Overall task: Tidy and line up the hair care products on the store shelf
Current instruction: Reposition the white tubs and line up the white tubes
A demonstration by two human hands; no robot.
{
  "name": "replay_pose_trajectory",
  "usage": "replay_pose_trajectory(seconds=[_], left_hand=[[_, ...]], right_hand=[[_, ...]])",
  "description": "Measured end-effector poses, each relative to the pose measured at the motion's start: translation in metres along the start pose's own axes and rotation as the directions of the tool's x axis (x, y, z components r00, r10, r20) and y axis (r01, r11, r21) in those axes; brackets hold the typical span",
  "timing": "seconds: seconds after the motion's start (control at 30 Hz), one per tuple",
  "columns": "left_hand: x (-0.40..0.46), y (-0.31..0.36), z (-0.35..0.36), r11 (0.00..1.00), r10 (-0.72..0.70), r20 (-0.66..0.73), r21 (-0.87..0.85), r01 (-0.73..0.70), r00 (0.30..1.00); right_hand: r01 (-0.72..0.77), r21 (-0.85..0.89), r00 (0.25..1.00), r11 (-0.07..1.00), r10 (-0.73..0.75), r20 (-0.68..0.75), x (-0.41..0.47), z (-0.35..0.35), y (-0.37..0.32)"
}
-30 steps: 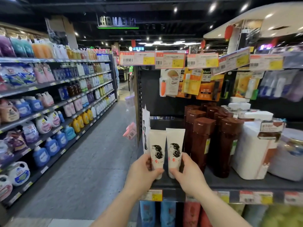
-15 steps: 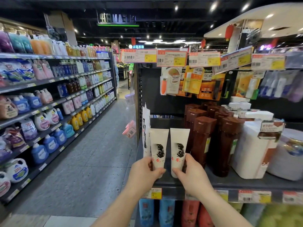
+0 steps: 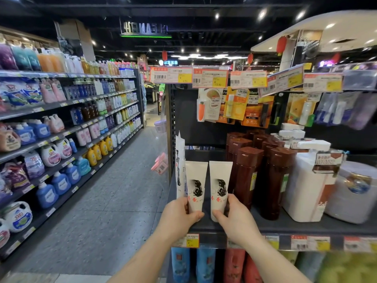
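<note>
Both hands, left (image 3: 179, 216) and right (image 3: 234, 218), still grip two white tubes (image 3: 195, 186), now upright side by side.

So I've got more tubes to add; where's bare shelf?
Bare shelf lies behind the two held tubes, left of the brown bottles. Rightward is crowded: the bottles and white tubs stand packed together.

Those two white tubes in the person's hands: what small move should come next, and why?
Probably let go: each hand, left hand and right hand, grips one white tube, both upright, side by side, labels forward, at the shelf front edge.
</note>
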State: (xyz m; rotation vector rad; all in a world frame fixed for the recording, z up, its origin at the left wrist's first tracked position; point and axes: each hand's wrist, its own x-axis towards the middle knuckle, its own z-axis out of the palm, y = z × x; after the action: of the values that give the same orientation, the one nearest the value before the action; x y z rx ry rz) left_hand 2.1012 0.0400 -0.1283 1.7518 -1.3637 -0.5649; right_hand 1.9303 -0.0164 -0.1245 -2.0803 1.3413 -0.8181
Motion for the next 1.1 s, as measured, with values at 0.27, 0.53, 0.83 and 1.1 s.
replay_pose_trajectory(seconds=[0.27,0.53,0.83,1.1], left_hand=[[-0.001,0.0059,0.0016,0.999,0.006,-0.009,0.042,-0.005,1.0],[-0.0009,0.0044,0.0001,0.999,0.004,0.005,0.035,-0.004,1.0],[-0.0008,0.002,0.0005,0.997,0.017,-0.028,0.077,-0.015,0.999],[-0.0023,0.0036,0.0015,0.994,0.022,-0.052,0.106,-0.016,0.998]], right_hand=[[-0.013,-0.023,1.0,1.0,0.013,-0.015,0.0008,0.0027,0.0054],[-0.036,-0.013,0.999,0.999,0.036,-0.007,0.0029,0.0021,0.0062],[-0.019,-0.07,1.0,0.997,0.02,0.013,0.003,0.0017,0.0014],[-0.021,-0.068,1.0,0.997,0.021,-0.006,-0.0001,0.0026,0.0006]])
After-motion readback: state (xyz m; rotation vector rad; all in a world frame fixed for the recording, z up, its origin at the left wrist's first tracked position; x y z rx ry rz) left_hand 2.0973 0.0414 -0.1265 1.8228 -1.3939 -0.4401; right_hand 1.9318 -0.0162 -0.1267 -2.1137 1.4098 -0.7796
